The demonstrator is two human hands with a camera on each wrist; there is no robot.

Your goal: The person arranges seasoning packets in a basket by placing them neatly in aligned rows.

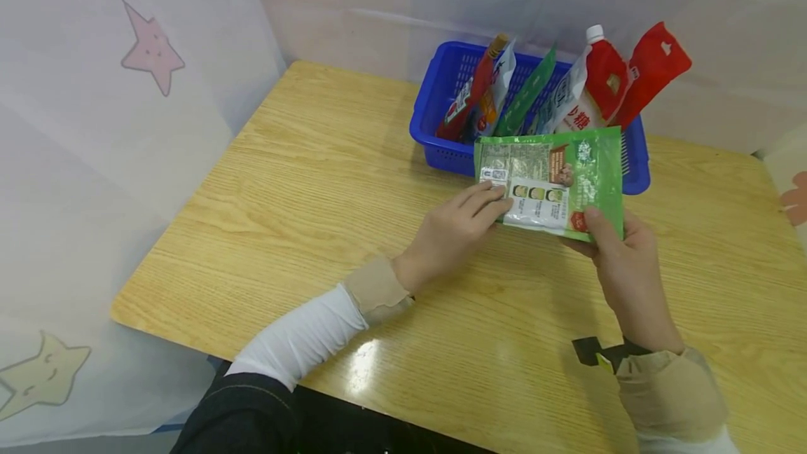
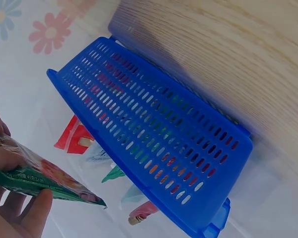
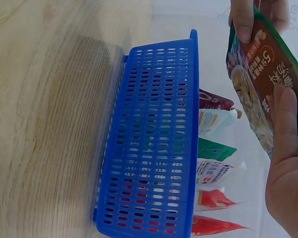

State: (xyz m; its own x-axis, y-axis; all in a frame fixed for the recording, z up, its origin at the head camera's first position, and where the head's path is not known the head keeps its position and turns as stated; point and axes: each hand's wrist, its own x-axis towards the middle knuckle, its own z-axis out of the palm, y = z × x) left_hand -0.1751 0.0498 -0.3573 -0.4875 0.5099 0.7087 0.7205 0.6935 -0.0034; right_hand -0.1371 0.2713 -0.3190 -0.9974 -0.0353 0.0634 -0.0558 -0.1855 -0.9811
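Note:
A flat green food packet (image 1: 542, 177) is held up in front of the blue basket (image 1: 444, 155), its printed back facing the head camera. My left hand (image 1: 457, 230) grips its lower left corner, and in the left wrist view my left fingers (image 2: 38, 210) curl beneath it. At the lower right corner my right hand (image 1: 630, 272) pinches it, thumb on the printed side and fingers behind. The right wrist view shows the packet's brown front (image 3: 270, 64) with a food picture, between my left hand (image 3: 258, 20) and my right hand (image 3: 290, 173).
Standing in the basket are a red bottle (image 1: 463, 107) with a gold cap, a green packet (image 1: 529, 93), a white bag (image 1: 567, 97), a red-and-white bag (image 1: 605, 83) with a white cap, and a red pouch (image 1: 656, 65). Wooden table (image 1: 265, 216) lies beneath; a printed cloth (image 1: 353, 12) hangs behind.

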